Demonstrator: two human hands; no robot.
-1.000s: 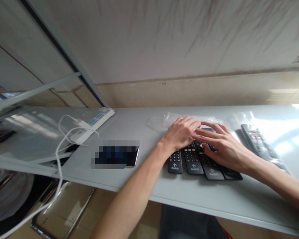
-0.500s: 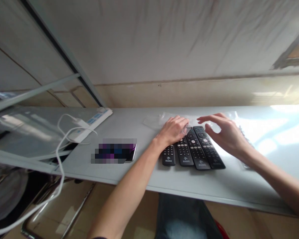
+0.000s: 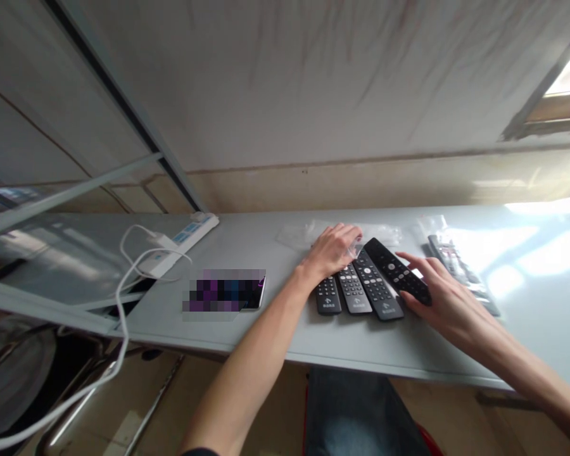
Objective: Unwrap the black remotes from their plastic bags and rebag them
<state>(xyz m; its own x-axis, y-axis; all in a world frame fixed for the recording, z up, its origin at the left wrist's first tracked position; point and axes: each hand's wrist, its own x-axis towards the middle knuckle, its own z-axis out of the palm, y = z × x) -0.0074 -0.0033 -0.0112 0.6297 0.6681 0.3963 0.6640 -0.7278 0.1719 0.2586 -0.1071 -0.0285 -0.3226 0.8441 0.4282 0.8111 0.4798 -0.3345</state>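
My right hand (image 3: 434,288) has its thumb and fingers on either side of the rightmost black remote control (image 3: 392,266), at its near end. That remote lies tilted, its far end leaning toward the others. Three more remotes lie beside it: one at the left (image 3: 327,297), a middle one (image 3: 354,291) and a wider-looking one (image 3: 380,294). Over their far ends, my left hand (image 3: 335,248) is closed on a crumpled clear plastic bag (image 3: 355,248). The far ends of the left remotes are hidden beneath that hand.
More clear plastic (image 3: 294,234) lies behind my left hand. A bagged remote (image 3: 460,269) rests at the right. To the left are a phone (image 3: 255,294), its screen blurred, and a white power strip (image 3: 185,244) with a white cable (image 3: 118,316). A wall backs the table (image 3: 275,351).
My right hand has come down from above the far ends and taken hold of the rightmost remote, which has turned. My left hand stays over the remotes. The view has shifted slightly.
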